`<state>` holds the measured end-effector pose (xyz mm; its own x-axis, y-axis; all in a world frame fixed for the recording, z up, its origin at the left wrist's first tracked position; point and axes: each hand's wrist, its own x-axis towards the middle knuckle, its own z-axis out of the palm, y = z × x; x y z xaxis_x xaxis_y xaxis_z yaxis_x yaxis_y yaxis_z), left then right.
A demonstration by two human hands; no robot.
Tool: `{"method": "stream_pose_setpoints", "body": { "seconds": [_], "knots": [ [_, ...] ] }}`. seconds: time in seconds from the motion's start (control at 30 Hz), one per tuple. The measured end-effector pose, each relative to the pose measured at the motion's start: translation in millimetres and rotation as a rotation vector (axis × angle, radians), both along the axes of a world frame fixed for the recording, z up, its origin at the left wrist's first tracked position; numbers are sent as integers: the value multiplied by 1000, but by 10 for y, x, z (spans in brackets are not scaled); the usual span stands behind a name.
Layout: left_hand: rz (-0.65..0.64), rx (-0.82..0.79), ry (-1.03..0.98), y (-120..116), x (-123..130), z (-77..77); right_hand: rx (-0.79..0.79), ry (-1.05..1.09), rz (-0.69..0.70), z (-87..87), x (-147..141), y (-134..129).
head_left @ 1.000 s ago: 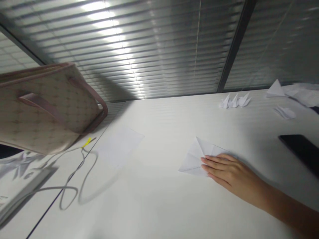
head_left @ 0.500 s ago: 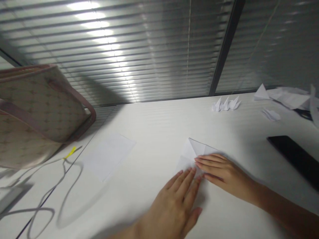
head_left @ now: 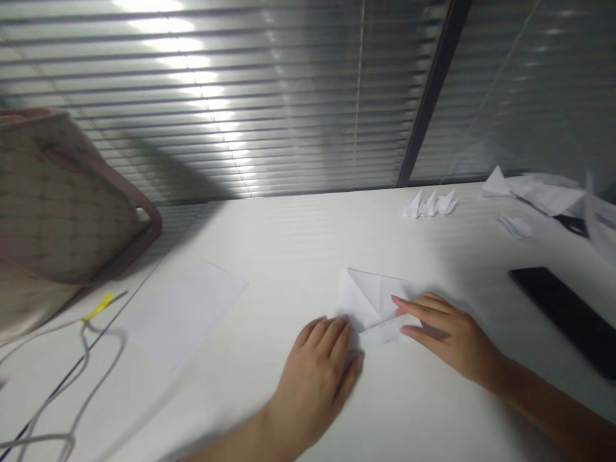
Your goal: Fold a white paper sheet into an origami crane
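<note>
Short of the far edge of the surface (head_left: 274, 250): creased white paper (head_left: 360, 298), folded. My left grip (head_left: 320, 366) rests on its left end, fingers together, thumb parted. My right grip (head_left: 447, 330), at its right end, thumb below fingers; pinching or not, I cannot tell.

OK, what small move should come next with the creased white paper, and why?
Probably smooth the fold line of the creased white paper sheet with the right hand: it sits near the line's right end, while the left hand rests at the sheet's left side.
</note>
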<state>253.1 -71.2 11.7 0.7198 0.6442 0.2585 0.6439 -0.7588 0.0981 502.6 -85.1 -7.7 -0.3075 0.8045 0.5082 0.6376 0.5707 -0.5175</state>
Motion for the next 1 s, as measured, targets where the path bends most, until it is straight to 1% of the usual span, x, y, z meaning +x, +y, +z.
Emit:
{"method": "stream_pose_setpoints", "body": {
  "seconds": [0.13,0.23,0.3,0.4,0.43,0.5,0.57,0.67,0.77,0.87,1.0],
  "knots": [
    [-7,79,-45,48,-37,-12,100,16,39,47,41,12],
    [-65,141,-71,37,-63,1,117,-28,57,25,114,32],
    [-164,159,-74,19,-72,21,101,-61,77,-12,165,51],
    [-347,122,-23,2,-71,52,73,-106,144,-62,219,75],
    [-389,109,1,1,-67,60,72,-125,169,-70,230,80],
    [-428,82,30,0,-55,76,84,-167,213,-68,242,86],
    [-423,13,67,-4,-41,93,98,-208,250,-43,246,87],
    [-378,-91,114,-11,-27,123,100,-246,278,17,248,90],
    [-349,-103,105,-8,-28,143,72,-245,285,57,249,97],
    [-318,-126,72,9,-28,138,2,-187,254,31,243,104],
    [-262,-136,-6,57,-1,119,-81,-32,167,-62,220,104]
  ]
}}
